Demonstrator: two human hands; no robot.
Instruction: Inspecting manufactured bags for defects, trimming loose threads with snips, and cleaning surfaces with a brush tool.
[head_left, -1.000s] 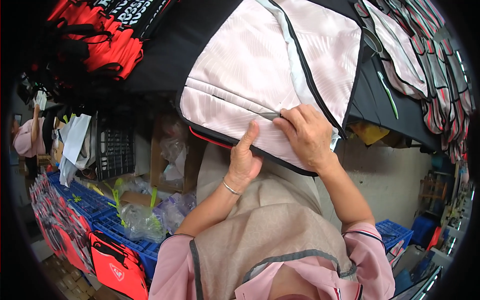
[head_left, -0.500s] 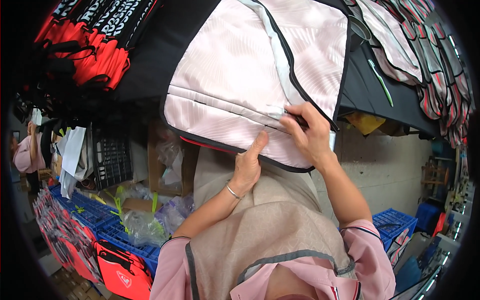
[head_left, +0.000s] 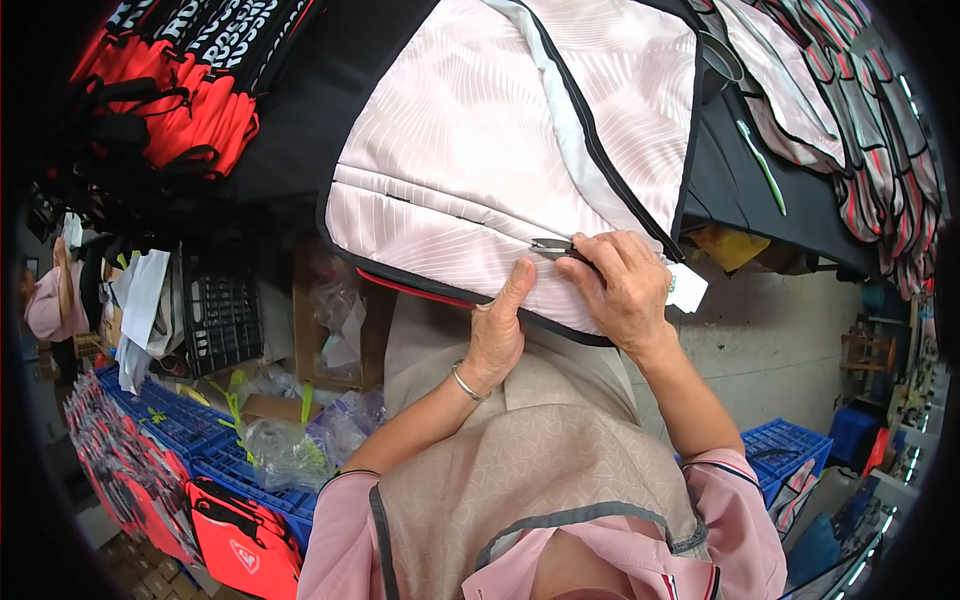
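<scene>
A pale pink backpack (head_left: 480, 150) with black piping and a black zip lies on a dark table, its lower edge hanging toward me. My left hand (head_left: 497, 335), with a thin bracelet at the wrist, pinches that lower edge, thumb up on the fabric. Just to its right, my right hand (head_left: 625, 290) grips small metal thread snips (head_left: 550, 247). Their tip rests on the seam just above my left thumb. A white tag (head_left: 688, 287) hangs beside my right hand.
Red and black bags (head_left: 170, 100) are piled at the upper left, more striped bags (head_left: 850, 100) at the upper right. A green pen (head_left: 762, 165) lies on the table. Below are a black crate (head_left: 220, 320), blue crates (head_left: 190, 440) and plastic bags (head_left: 290, 450). Another person (head_left: 50, 300) stands far left.
The pink backpack has shifted a little to the left and toward me. Both hands have stayed on its lower seam, and the snips' tip now shows at my right fingertips.
</scene>
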